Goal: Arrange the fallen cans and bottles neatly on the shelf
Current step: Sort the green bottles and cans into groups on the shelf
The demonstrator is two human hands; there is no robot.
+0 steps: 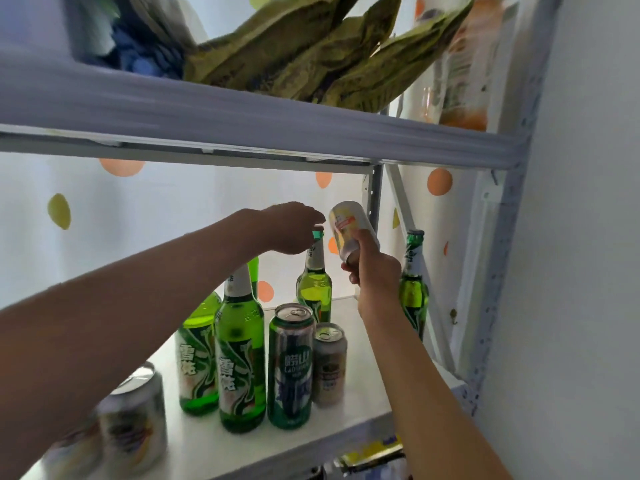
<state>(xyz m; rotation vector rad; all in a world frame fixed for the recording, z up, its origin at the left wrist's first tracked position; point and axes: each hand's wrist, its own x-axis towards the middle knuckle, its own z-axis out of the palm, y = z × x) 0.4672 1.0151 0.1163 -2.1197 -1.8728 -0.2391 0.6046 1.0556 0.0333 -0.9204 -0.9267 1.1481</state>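
- Glass under my left hand (294, 227) was the first worry: my fingers were curled down over the cap of the far green beer bottle (314, 282), which stood upright near the back of the shelf (363, 393). Steered from the very top, a tall narrow bottle like that could have tipped into its neighbours.
- My right hand (372, 268) was wrapped round the lower end of a pale yellow-and-white can (348, 228), held tilted in the air just beside that bottle's neck. I judged the smooth metal could slip, or knock the cap as it came down.
- Nearer me stood a front beer bottle (240, 355) with a second green bottle (196, 358) touching it behind, then a tall green can (291, 367) and a short cream can (329, 365), packed close. One bump there could have felled several.
- Another bottle (412, 285) stood at the right post, partly hidden by my forearm.
- At the left edge a blurred silver can (133, 414) stood close to the shelf front; my arm could have swept it off.
- Bottles were glossy, translucent and long-necked; cans were plain cylinders with ring-pull tops.
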